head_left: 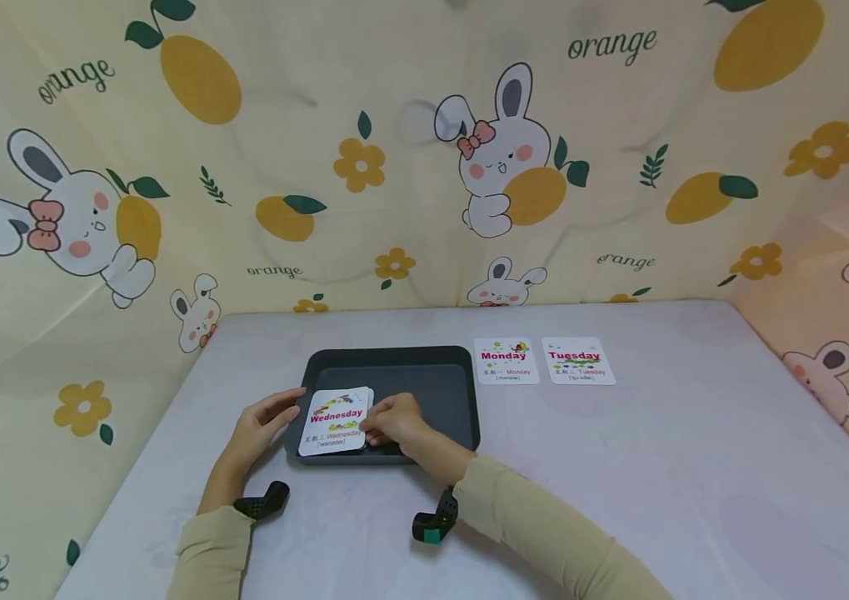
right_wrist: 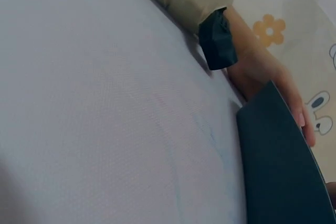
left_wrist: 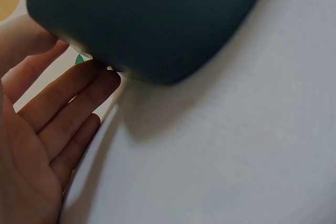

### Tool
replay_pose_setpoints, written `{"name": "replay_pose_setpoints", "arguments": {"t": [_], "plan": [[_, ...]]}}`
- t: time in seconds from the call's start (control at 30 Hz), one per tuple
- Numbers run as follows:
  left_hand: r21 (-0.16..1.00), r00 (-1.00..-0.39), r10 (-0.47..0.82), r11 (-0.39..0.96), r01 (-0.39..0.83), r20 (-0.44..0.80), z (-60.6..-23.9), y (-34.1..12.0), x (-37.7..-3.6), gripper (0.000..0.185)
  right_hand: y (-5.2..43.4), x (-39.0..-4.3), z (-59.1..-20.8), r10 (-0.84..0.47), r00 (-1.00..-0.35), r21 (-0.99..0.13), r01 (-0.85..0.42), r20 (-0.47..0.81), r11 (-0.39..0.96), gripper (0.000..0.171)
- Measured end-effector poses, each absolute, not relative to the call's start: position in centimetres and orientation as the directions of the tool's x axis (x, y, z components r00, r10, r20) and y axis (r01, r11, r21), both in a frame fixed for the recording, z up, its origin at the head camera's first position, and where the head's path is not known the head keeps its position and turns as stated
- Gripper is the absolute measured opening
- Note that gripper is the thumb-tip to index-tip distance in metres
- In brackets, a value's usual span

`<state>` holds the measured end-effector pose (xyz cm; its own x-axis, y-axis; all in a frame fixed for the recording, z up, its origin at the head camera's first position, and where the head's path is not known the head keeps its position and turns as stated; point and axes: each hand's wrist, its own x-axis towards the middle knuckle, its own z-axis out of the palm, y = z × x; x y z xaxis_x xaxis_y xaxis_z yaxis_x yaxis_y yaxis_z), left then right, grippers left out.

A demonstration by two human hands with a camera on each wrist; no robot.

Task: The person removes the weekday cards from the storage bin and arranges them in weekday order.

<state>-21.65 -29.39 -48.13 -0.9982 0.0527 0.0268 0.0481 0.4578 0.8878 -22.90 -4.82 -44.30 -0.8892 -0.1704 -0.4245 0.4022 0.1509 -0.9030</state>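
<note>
A small stack of white cards with "Wednesday" (head_left: 334, 421) on top leans over the front left corner of a dark tray (head_left: 469, 392). My right hand (head_left: 377, 431) pinches the stack's right edge with curled fingers. With its fingers straight, my left hand (head_left: 280, 415) rests against the tray's left side beside the cards. In the left wrist view, the left hand's fingertips (left_wrist: 100, 80) touch the rounded corner of the tray (left_wrist: 152, 19). The right wrist view shows the tray's wall (right_wrist: 278, 166) and my left hand (right_wrist: 286, 90) behind it; the right hand's fingers are out of that view.
Right of the tray, a "Monday" card (head_left: 505, 361) and a "Tuesday" card (head_left: 577, 361) lie flat side by side on the pale table (head_left: 694, 467). A cloth printed with rabbits and oranges (head_left: 394, 167) closes off the back and both sides.
</note>
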Motion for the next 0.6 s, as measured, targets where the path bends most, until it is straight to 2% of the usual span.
{"name": "replay_pose_setpoints", "arguments": {"t": [0.6], "plan": [[0.89,-0.997,0.057,0.451,0.073,0.053,-48.26,-29.44,-21.74,0.042,-3.81,-23.03,-44.27,-0.189,-0.878,-0.898,0.421,-0.439,0.128,0.019]]}}
